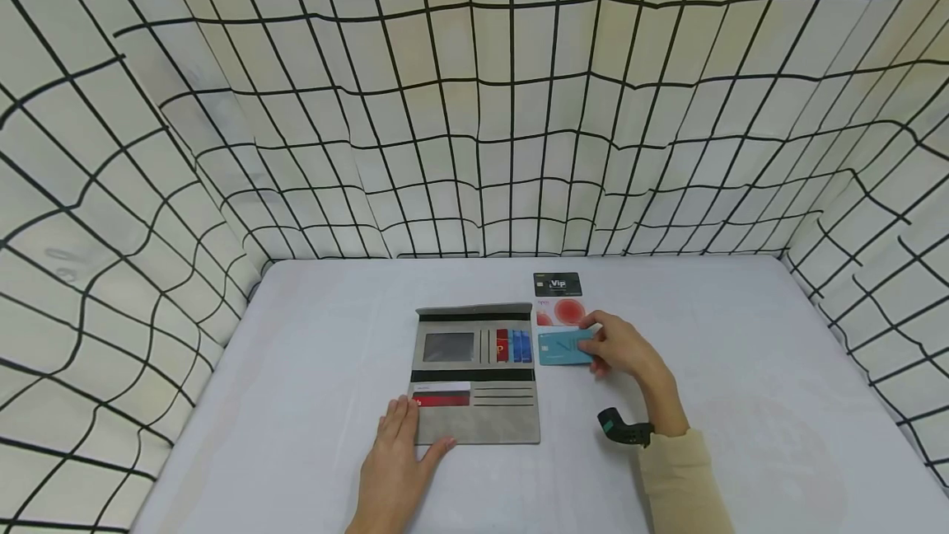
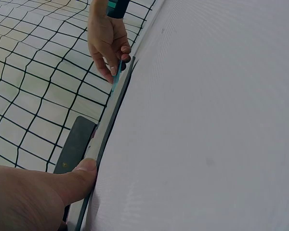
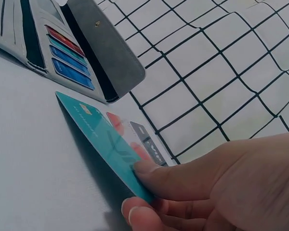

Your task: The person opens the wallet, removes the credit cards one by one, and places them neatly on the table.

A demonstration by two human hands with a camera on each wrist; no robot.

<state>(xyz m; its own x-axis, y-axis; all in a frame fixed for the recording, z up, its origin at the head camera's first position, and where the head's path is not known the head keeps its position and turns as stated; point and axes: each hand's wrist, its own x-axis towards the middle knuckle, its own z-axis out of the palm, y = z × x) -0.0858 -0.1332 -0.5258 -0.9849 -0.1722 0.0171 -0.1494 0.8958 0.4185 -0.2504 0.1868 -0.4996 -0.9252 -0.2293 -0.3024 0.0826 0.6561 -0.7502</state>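
A grey wallet point(image 1: 504, 427) lies unfolded on the white table, with a red-and-white card point(image 1: 442, 399) in its lower left pocket and several cards point(image 1: 514, 346) in the upper right slots. My left hand point(image 1: 395, 456) rests on the wallet's lower left edge, fingers straight. To the right of the wallet, my right hand point(image 1: 621, 344) pinches the end of a teal card point(image 1: 561, 347) between thumb and fingers. In the right wrist view that teal card point(image 3: 98, 134) is tilted, its near long edge above the tabletop. The left wrist view shows my left thumb point(image 2: 82, 175) along the wallet's edge.
Above the teal card lie a white card with red circles point(image 1: 561, 311) and a black Vip card point(image 1: 558, 283). A black wrist device point(image 1: 625, 428) is strapped to my right wrist. White walls with a black grid point(image 1: 511, 138) stand behind and beside the table point(image 1: 311, 336).
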